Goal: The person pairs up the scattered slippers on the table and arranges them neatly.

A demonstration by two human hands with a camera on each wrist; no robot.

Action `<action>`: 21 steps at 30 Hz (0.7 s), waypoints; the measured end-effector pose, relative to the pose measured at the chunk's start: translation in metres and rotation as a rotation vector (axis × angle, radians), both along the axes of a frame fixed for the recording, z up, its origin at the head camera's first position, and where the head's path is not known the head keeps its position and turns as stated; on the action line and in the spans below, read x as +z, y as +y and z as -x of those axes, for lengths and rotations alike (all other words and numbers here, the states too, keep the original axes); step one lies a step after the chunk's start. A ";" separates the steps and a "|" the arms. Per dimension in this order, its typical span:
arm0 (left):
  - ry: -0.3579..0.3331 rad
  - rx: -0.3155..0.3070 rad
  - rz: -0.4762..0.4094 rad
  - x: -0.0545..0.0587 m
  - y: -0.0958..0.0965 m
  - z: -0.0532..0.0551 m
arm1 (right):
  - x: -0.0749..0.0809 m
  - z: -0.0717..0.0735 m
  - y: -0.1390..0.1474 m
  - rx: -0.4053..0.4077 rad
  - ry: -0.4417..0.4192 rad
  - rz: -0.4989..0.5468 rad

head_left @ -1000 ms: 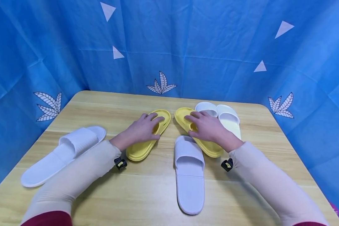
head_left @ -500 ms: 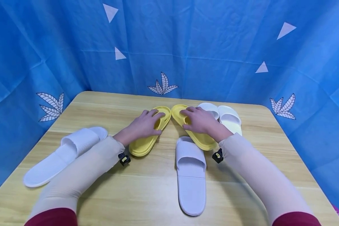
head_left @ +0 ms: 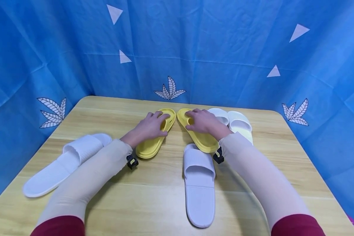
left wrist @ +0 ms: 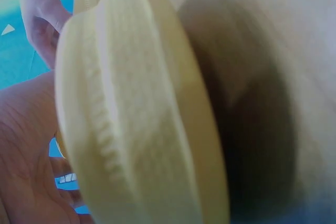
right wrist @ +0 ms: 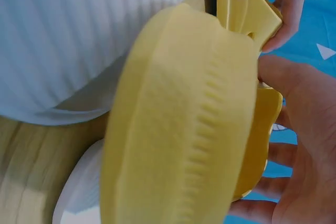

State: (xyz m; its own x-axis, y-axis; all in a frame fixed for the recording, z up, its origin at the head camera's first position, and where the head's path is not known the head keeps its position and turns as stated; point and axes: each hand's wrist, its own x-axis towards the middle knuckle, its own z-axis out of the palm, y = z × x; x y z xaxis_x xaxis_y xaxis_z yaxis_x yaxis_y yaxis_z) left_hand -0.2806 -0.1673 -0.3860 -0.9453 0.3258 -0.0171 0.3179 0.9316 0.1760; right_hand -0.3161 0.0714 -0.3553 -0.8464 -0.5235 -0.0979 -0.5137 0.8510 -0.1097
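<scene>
My left hand (head_left: 148, 127) grips a yellow slipper (head_left: 149, 149) across its strap, thumb on the near side and fingers on the far side. A matching yellow slipper (head_left: 206, 142) is in my right hand (head_left: 205, 122), held the same way. Both toes point away and lean towards each other with a small gap between. In the left wrist view the heel of the left slipper (left wrist: 136, 108) stands off the table, with a dark shadow beside it. In the head view the right slipper's heel lies across the toe of a pale lavender slipper (head_left: 200, 200).
A white ribbed slipper (head_left: 84, 149) lies slanted at the left, partly behind my left sleeve. Two white slippers (head_left: 219, 114) sit side by side at the back right, partly hidden by my right arm. A blue curtain (head_left: 177, 39) hangs behind the wooden table (head_left: 141, 203).
Both yellow slippers have moved away from me with my hands. The right one has also shifted left, closing most of the gap between the toes. The other slippers lie where they were.
</scene>
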 end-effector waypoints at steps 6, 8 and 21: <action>-0.012 0.010 -0.019 0.001 0.002 0.009 | -0.004 0.009 -0.003 -0.043 -0.026 0.008; -0.021 0.016 -0.029 0.001 0.002 0.011 | -0.005 0.012 -0.006 -0.053 -0.035 0.010; -0.020 0.034 -0.049 0.001 0.007 0.027 | -0.013 0.025 -0.022 -0.172 0.020 0.030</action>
State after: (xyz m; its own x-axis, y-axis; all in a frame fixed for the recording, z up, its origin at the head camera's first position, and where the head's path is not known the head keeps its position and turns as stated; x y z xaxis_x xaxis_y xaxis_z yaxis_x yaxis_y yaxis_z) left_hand -0.3072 -0.1600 -0.3847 -0.9556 0.2940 -0.0205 0.2819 0.9321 0.2273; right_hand -0.3413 0.0490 -0.3686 -0.9254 -0.3731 -0.0666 -0.3630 0.9231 -0.1270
